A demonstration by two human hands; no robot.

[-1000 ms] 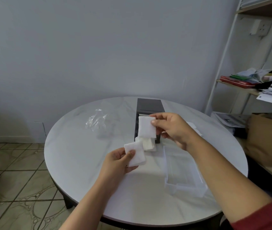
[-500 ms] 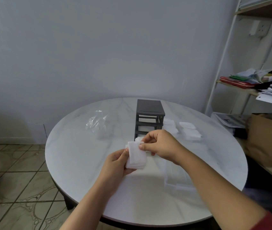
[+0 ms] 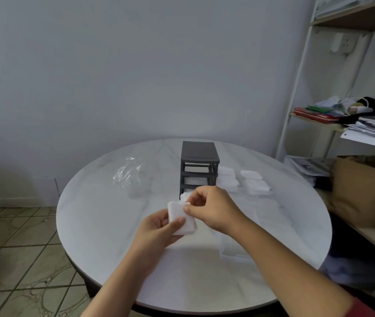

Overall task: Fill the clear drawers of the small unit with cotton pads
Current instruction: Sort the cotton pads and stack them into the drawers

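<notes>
A small dark grey drawer unit (image 3: 199, 165) stands at the middle of the round white table (image 3: 104, 220). In front of it my left hand (image 3: 156, 229) holds a small stack of white cotton pads (image 3: 179, 219) between thumb and fingers. My right hand (image 3: 214, 208) pinches the stack's upper right corner. More white pads (image 3: 183, 195) lie at the unit's base, partly hidden by my right hand. A clear drawer (image 3: 234, 252) lies on the table under my right forearm, mostly hidden. Two piles of pads (image 3: 227, 179) (image 3: 256, 185) sit right of the unit.
A crumpled clear plastic bag (image 3: 128, 173) lies on the table left of the unit. A white shelf rack (image 3: 351, 124) with papers and a brown box (image 3: 365, 191) stand close on the right. Tiled floor shows at the left.
My right hand brought its single pad down from in front of the unit onto the stack in my left hand. Both hands now hold the stack together.
</notes>
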